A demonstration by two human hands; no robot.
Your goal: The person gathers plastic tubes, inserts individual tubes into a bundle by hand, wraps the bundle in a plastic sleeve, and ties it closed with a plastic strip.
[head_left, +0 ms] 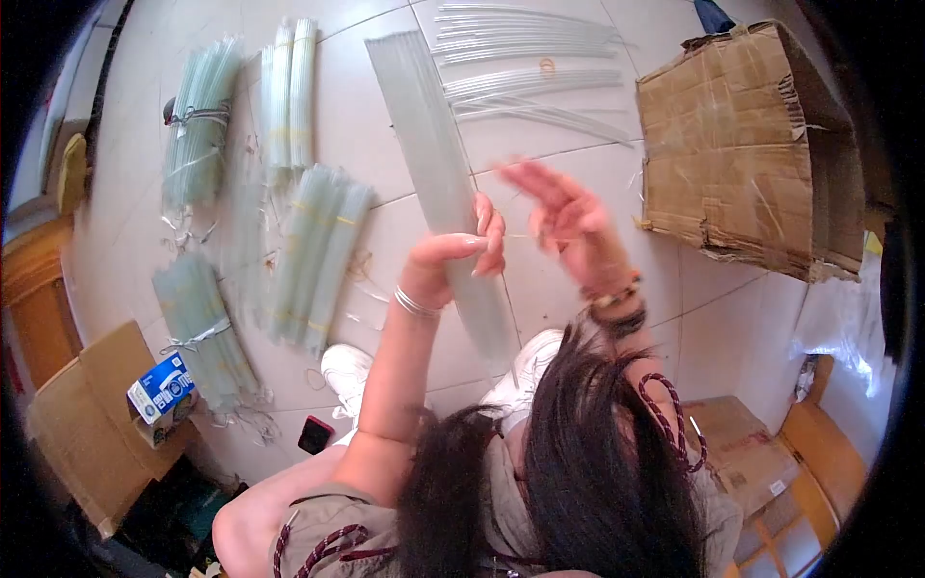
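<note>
Left hand (455,254) overlaps the pale strip (417,120) lying lengthwise toward the shoes (349,376).

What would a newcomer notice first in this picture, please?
Probably the two hands at the centre: the left hand, wearing pale bracelets, and the blurred right hand, near a long layer of pale strips. Next come the tied bundles of similar strips at left, and the worn cardboard box at upper right.
</note>
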